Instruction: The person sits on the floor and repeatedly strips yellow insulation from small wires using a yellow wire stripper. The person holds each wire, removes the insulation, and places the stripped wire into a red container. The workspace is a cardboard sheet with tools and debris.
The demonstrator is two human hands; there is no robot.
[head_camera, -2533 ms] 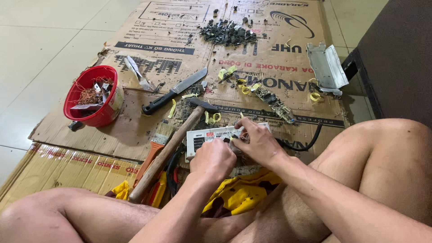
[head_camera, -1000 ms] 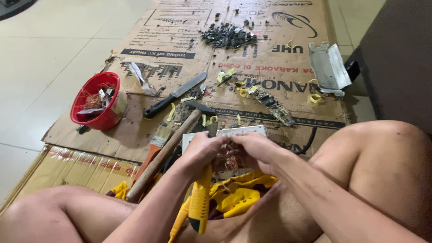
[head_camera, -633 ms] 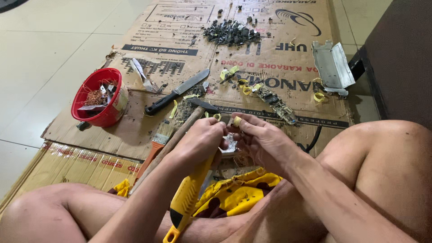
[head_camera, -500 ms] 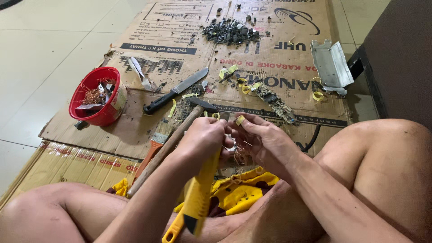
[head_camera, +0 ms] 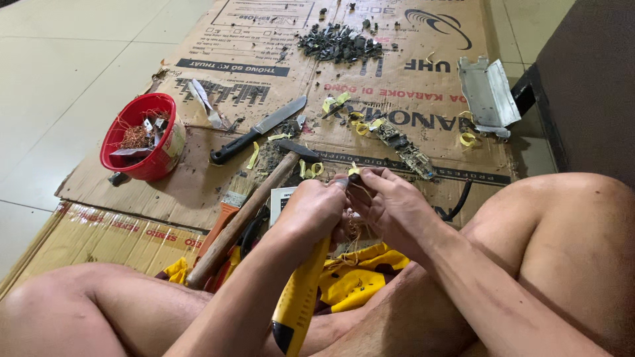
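yellow utility knife (head_camera: 301,301) sits gripped in the left hand (head_camera: 316,210), its tip meeting a small yellow-taped part (head_camera: 354,172) pinched by the right hand (head_camera: 390,205), above the lap. just beside them lies a hammer (head_camera: 248,211); farther off a black-handled knife (head_camera: 254,131) and circuit board (head_camera: 405,142). a red bowl (head_camera: 142,135) holds copper wire scraps. bare cardboard (head_camera: 198,185) lies left.

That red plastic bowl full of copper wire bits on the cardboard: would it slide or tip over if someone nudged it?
The red plastic bowl looks wide and low, so it would probably slide on the flat cardboard sheet rather than tip. Its load of tangled copper wire scraps seems light, so a nudge likely moves it easily.
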